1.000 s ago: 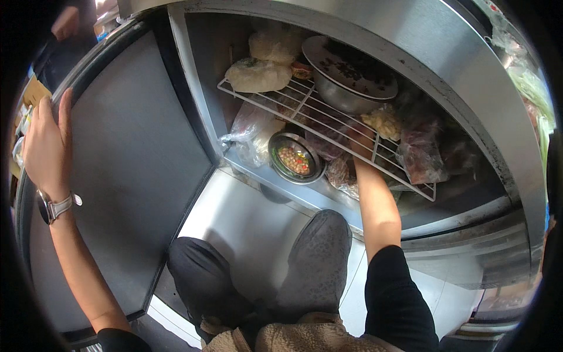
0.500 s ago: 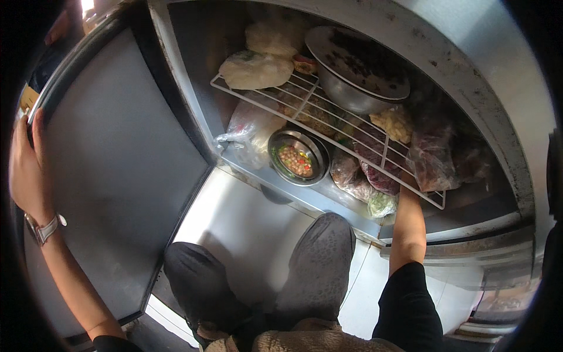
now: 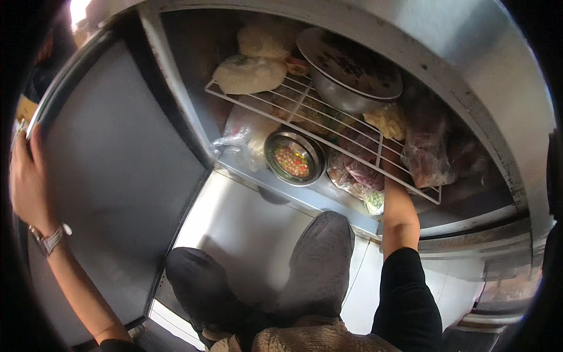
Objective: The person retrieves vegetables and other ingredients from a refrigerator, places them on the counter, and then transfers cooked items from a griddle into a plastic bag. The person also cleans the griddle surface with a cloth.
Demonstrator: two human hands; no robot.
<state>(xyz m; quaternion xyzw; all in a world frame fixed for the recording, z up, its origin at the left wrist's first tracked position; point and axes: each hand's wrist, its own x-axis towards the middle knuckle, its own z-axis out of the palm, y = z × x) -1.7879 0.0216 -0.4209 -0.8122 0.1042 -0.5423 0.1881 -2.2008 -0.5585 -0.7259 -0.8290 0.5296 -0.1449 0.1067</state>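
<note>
My left hand [image 3: 30,176], with a watch on its wrist, wraps its fingers round the outer edge of the open refrigerator door [image 3: 111,182]. My right hand [image 3: 394,179] reaches in beneath the white wire shelf [image 3: 258,104]; its fingers are hidden there, so what they touch cannot be seen. Beside that wrist lie a bag of dark reddish food [image 3: 365,173] and a small bag of pale green food [image 3: 374,203]. Farther left on the refrigerator floor stands a metal bowl [image 3: 293,161] holding round beans with red and green bits.
On the shelf are a large lidded metal pot [image 3: 343,91], a pale filled plastic bag [image 3: 249,75], a yellowish lump [image 3: 385,120] and a bag of brownish food [image 3: 427,155]. A clear bag [image 3: 240,126] lies below. White floor tiles [image 3: 252,226] show before my knees.
My right arm has pushed deeper under the shelf, bending at the wrist. The view has shifted slightly. My left hand stays on the door edge.
</note>
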